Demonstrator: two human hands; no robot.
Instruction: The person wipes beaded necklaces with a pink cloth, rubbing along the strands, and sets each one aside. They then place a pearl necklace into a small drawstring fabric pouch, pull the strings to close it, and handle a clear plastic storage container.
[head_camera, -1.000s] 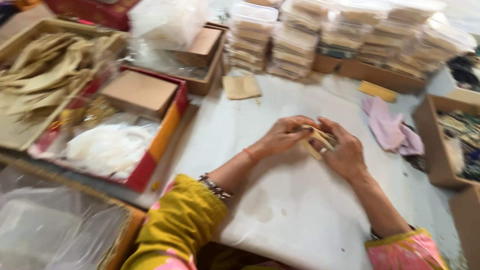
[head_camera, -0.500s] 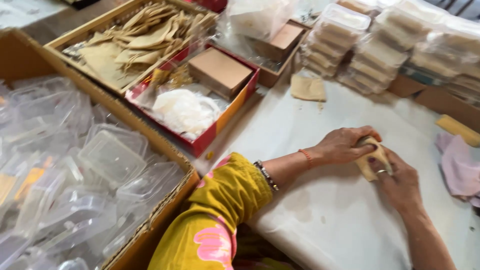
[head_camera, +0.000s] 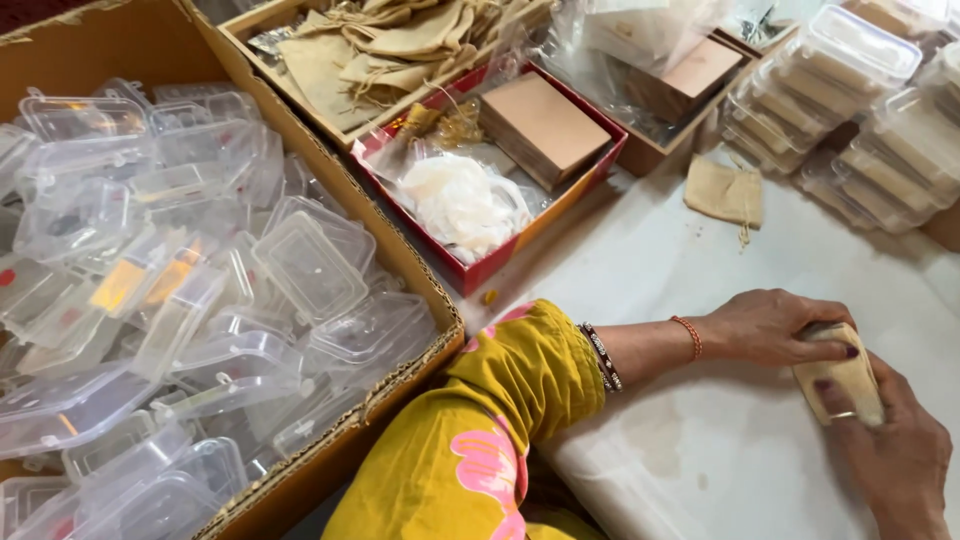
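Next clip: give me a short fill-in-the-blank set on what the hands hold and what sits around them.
1. Both the left hand and the right hand grip one small beige cloth ____.
2. The large cardboard box is full of clear plastic ____.
3. A second beige drawstring pouch lies on the ____ table cover.
4. The flat brown cardboard box sits inside a tray coloured ____.

Missing words: pouch; containers; white; red

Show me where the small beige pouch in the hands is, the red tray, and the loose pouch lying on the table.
beige pouch (head_camera: 848, 378), head view, on its middle face.
red tray (head_camera: 497, 262), head view, on its front wall.
loose pouch (head_camera: 724, 192), head view, on its cloth centre.
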